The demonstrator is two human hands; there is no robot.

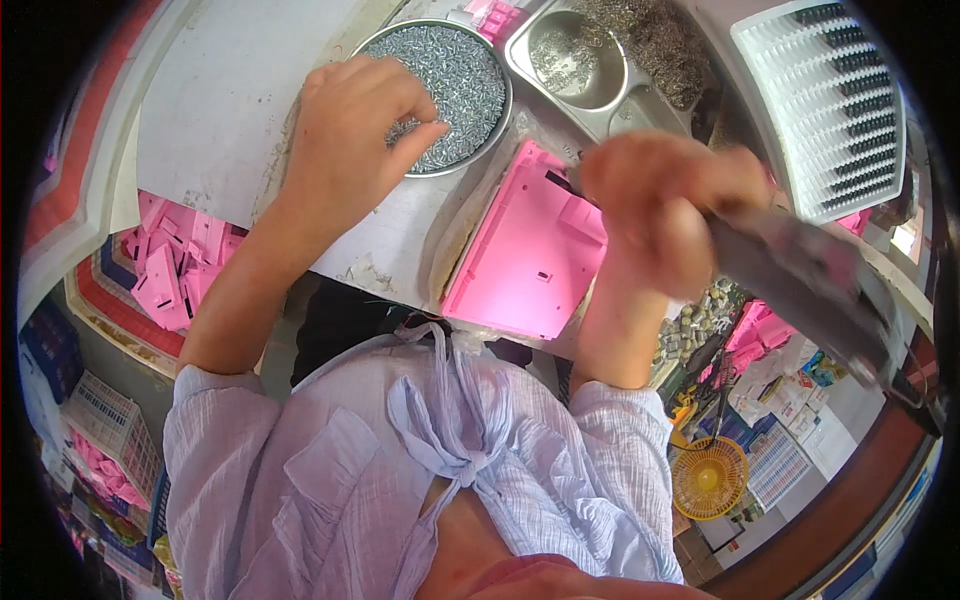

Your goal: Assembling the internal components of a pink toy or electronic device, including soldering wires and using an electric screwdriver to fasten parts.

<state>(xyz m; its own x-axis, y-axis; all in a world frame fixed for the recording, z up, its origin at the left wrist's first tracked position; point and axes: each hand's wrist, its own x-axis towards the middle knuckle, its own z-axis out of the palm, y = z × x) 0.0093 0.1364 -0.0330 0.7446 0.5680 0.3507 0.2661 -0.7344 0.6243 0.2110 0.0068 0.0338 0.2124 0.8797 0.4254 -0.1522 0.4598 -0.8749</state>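
Observation:
My left hand (365,130) is over a round metal bowl (509,95) full of small silver screws (455,75). Its fingers are curled, with thumb and fingertips close together at the screws; whatever they pinch is hidden. Blurred by motion, my right hand (670,200) is wrapped around a dark grey electric screwdriver (800,280), whose body stretches to the lower right. A flat pink plastic panel (520,255) lies in front of me, its upper right corner beneath my right hand. Small black pieces sit in the panel.
Beyond the panel, a metal tray (520,45) with compartments holds small metal parts. At the far right stands a white tray (815,120) of black and clear pieces in rows. Pink parts (165,265) are heaped at the left. A yellow basket (710,478) sits lower right.

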